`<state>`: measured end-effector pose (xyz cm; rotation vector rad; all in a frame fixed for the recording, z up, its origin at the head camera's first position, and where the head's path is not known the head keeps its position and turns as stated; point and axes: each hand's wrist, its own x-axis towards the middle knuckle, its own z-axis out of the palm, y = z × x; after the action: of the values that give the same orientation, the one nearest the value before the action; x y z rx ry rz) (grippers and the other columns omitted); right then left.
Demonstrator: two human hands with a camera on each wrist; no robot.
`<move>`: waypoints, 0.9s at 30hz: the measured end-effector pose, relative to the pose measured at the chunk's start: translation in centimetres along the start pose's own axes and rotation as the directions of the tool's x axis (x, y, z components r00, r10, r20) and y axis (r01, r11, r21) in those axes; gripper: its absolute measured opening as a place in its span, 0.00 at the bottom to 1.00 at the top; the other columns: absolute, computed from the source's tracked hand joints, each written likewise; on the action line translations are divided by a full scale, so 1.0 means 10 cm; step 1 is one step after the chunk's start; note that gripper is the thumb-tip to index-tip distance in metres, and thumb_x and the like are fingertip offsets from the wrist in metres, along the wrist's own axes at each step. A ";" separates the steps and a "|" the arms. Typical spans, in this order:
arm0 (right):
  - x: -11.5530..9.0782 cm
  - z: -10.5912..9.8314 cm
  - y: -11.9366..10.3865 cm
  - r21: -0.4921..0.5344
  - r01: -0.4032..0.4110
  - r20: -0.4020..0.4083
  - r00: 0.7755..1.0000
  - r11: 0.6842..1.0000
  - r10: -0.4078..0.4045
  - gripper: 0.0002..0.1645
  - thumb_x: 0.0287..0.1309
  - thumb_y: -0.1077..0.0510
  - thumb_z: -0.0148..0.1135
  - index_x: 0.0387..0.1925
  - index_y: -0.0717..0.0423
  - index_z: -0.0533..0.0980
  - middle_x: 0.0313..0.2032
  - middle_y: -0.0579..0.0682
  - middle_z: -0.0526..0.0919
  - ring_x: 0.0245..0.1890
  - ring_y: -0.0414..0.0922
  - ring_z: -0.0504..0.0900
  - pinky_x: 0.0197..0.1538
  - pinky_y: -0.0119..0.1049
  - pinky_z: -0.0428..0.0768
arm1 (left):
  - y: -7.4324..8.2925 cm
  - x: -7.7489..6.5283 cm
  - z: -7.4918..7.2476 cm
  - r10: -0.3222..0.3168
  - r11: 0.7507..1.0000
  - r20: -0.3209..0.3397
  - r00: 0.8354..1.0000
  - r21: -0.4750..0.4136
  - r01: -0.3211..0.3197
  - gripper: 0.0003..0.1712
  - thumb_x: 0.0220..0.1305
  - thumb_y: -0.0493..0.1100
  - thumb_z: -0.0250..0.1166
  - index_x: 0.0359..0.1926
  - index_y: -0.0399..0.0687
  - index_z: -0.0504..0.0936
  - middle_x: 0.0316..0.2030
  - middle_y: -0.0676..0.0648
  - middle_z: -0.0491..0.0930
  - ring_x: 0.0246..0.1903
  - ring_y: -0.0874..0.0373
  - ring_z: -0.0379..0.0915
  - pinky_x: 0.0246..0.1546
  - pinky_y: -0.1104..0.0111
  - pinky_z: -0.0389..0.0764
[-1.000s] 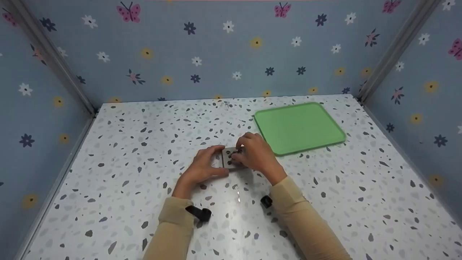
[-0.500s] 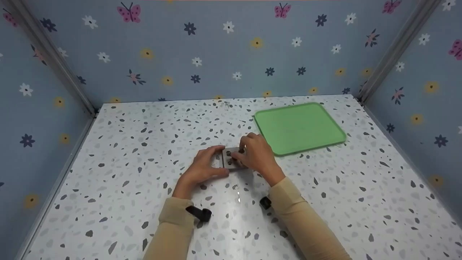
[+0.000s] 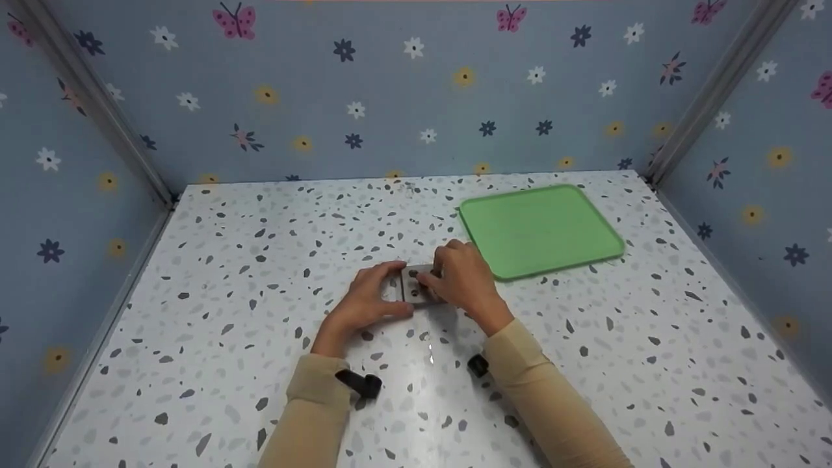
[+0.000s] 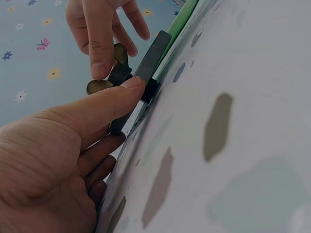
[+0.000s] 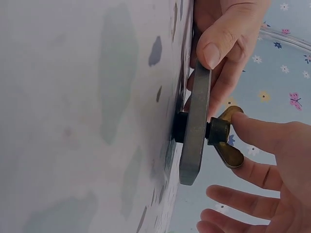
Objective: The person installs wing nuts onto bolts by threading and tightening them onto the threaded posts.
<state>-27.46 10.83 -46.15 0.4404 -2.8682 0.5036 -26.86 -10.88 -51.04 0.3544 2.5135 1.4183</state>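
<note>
A small grey metal plate point(image 3: 409, 296) with several dark holes lies in front of the person at mid-table. My left hand point(image 3: 364, 299) grips it by its left end, thumb on the near edge and fingers at the far edge. Through the plate runs a bolt, its dark head point(image 5: 180, 127) beneath, close over the table. On top sits a brass-coloured wing nut point(image 5: 232, 154). My right hand point(image 3: 465, 276) pinches this nut by its wings, thumb and a finger on them, with the other fingers loose. From the head view that hand hides most of the nut.
A light green tray point(image 3: 543, 231) lies just behind and right of the right hand. Flower-patterned walls point(image 3: 383, 84) enclose the speckled white table point(image 3: 260, 260) at the back and both sides. A black wrist camera point(image 3: 370, 387) hangs at the left cuff.
My right hand has shifted slightly right and its fingers have turned at the wing nut, uncovering a bit more of the plate. The left hand and the plate have stayed in place.
</note>
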 end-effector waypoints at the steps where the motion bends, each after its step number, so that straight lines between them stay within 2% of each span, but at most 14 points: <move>1: 0.00 0.00 0.00 0.003 0.001 0.004 1.000 1.000 -0.001 0.21 0.60 0.42 0.78 0.29 0.56 0.84 0.36 0.53 0.84 0.39 0.53 0.80 0.42 0.46 0.82 | 0.00 0.00 0.00 0.000 1.000 0.000 1.000 0.002 0.000 0.55 0.52 0.52 0.84 0.79 0.63 0.68 0.78 0.44 0.62 0.76 0.45 0.57 0.79 0.46 0.57; 5: 0.00 -0.03 0.02 0.033 0.009 0.037 0.999 0.999 -0.010 0.21 0.61 0.43 0.77 0.31 0.56 0.84 0.38 0.53 0.84 0.40 0.53 0.80 0.44 0.46 0.82 | 0.00 0.00 0.00 0.001 1.000 -0.002 1.000 0.005 -0.001 0.55 0.51 0.51 0.84 0.79 0.63 0.68 0.78 0.45 0.62 0.75 0.46 0.58 0.79 0.47 0.58; 9: 0.00 -0.10 0.07 0.113 0.058 0.068 0.995 0.992 -0.066 0.19 0.65 0.45 0.75 0.34 0.57 0.84 0.41 0.55 0.85 0.43 0.54 0.82 0.47 0.49 0.84 | 0.01 0.01 0.00 0.023 1.000 -0.002 1.000 0.017 -0.023 0.54 0.52 0.50 0.84 0.79 0.61 0.69 0.77 0.46 0.65 0.75 0.46 0.57 0.79 0.47 0.57; 13: 0.02 -0.16 0.16 0.196 0.126 0.113 0.982 0.972 -0.150 0.15 0.70 0.48 0.70 0.41 0.56 0.85 0.48 0.56 0.86 0.52 0.56 0.83 0.58 0.51 0.83 | 0.03 0.00 0.00 0.025 0.999 -0.004 1.000 0.026 -0.025 0.54 0.52 0.50 0.84 0.78 0.61 0.69 0.76 0.48 0.67 0.76 0.47 0.57 0.79 0.47 0.57; 18: 0.05 -0.21 0.28 0.274 0.152 0.188 0.960 0.950 -0.208 0.15 0.76 0.49 0.62 0.52 0.53 0.85 0.59 0.55 0.83 0.63 0.56 0.79 0.70 0.54 0.76 | 0.04 -0.01 -0.01 0.010 1.000 -0.006 1.000 0.018 -0.010 0.54 0.52 0.50 0.84 0.78 0.62 0.69 0.76 0.46 0.65 0.76 0.46 0.57 0.79 0.45 0.57; 21: 0.07 -0.23 0.34 0.328 0.169 0.205 0.948 0.929 -0.245 0.15 0.78 0.55 0.58 0.58 0.54 0.84 0.62 0.55 0.81 0.67 0.55 0.77 0.72 0.54 0.74 | 0.03 -0.01 -0.01 0.008 1.000 -0.005 1.000 0.017 -0.008 0.54 0.52 0.51 0.84 0.78 0.63 0.69 0.76 0.46 0.65 0.76 0.46 0.57 0.79 0.44 0.56; 27: 0.10 -0.17 0.42 0.460 0.228 0.179 0.923 0.858 -0.341 0.22 0.75 0.70 0.55 0.63 0.53 0.81 0.62 0.53 0.82 0.67 0.53 0.78 0.71 0.52 0.75 | 0.02 0.00 0.00 0.019 0.999 -0.001 1.000 0.030 -0.019 0.54 0.52 0.51 0.84 0.78 0.63 0.69 0.76 0.47 0.65 0.76 0.47 0.56 0.79 0.45 0.56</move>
<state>-29.52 14.97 -45.56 1.0628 -2.8288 1.1046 -26.81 -10.82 -50.84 0.3844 2.5415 1.3899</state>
